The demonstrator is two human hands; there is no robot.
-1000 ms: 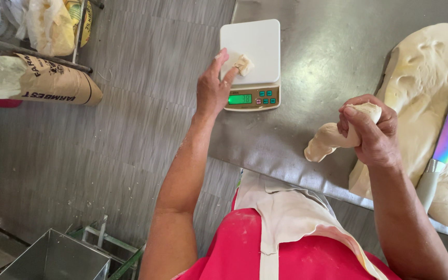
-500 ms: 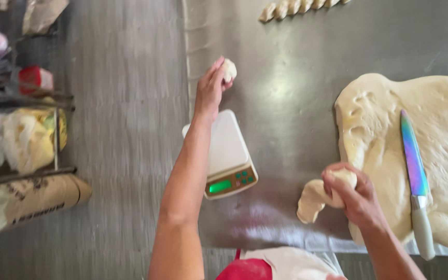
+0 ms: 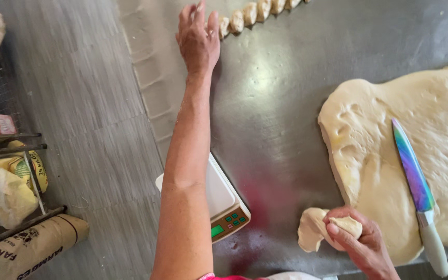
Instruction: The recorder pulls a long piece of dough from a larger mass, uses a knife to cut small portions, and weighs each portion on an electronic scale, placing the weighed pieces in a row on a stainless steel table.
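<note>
Hidden: the left forearm is lying across the white scale [image 3: 223, 199], covering most of its tray; only the near corner with the green display is showing
Cut off: the row of dough pieces [image 3: 255, 11] is running out past the top edge, and the right wrist is leaving the frame at the bottom
Hard to tell: whether the left hand [image 3: 198, 39] is pressing anything under its palm; from here I cannot say
Left grip: fingers are spreading flat and open on the steel desk [image 3: 276, 103], just beside the nearest dough piece in the row, holding nothing I can see
Right grip: the right hand [image 3: 361, 243] is closing around a dough lump [image 3: 320, 231], fingers curling over its top
Dough lump: pale, soft and stretched, one end bulging out to the left of the fingers, sitting near the front edge of the desk, close to the big dough sheet [image 3: 442, 155]
Dough sheet: wide, creamy, dimpled along its left edge, with a rainbow-bladed knife [image 3: 416, 181] lying on it, white handle pointing toward the front
Floor side: paper sacks [image 3: 32, 243] are leaning by a wire rack
</note>
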